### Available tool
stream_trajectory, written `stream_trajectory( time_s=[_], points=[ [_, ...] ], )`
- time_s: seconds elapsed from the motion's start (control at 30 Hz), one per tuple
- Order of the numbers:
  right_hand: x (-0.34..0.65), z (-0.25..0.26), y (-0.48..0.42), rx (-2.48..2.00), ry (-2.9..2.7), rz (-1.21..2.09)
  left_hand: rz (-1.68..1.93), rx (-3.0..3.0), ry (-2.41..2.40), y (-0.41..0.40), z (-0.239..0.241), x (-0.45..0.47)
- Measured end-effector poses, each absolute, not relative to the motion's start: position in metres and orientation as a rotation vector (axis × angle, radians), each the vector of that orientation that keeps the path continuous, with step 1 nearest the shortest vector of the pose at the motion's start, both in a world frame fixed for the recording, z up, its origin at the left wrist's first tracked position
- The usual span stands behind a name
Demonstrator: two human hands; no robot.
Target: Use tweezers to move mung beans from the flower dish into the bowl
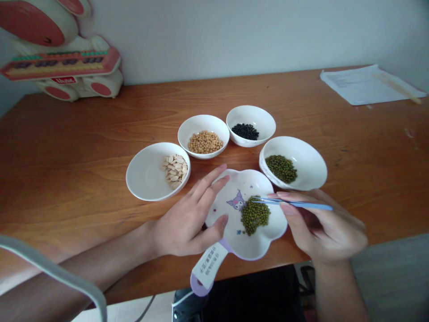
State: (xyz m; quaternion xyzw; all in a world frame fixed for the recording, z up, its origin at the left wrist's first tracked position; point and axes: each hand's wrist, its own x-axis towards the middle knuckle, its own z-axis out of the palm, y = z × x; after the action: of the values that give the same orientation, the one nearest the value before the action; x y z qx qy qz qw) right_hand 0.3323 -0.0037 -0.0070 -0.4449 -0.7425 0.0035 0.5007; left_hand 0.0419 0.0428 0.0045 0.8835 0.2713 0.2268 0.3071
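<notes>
A flower-shaped white dish [231, 243] with a purple-edged, labelled handle sits near the table's front edge. On its cartoon-printed floor lies a heap of green mung beans [256, 219]. My right hand [330, 226] pinches blue tweezers [301, 205], whose tips reach the upper part of the heap; whether a bean is between the tips is too small to tell. With fingers spread, my left hand [192, 219] rests over the dish's left rim. Just right of the dish stands a white bowl [310, 167] with more mung beans [281, 169].
Three more white bowls curve behind the dish: one [144, 174] with pale flat seeds [175, 171], one with soybeans [205, 142], one with black beans [246, 131]. A toy rabbit with keyboard [63, 65] stands back left. Papers [368, 85] lie back right. A grey curved bar [56, 268] crosses the lower left.
</notes>
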Motion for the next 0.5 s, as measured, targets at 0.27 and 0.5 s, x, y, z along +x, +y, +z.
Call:
stream_trajectory(
  time_s=[0.27,0.5],
  points=[
    [0.3297,-0.0026,-0.0014,-1.059,-1.902,0.022,0.604,2.342,0.709,0.0431,0.005,0.0426],
    [0.3291,-0.0041,-0.0021,-1.079,-1.914,0.017,0.633,2.359,0.692,0.0444,0.0012,0.0426]
  ],
)
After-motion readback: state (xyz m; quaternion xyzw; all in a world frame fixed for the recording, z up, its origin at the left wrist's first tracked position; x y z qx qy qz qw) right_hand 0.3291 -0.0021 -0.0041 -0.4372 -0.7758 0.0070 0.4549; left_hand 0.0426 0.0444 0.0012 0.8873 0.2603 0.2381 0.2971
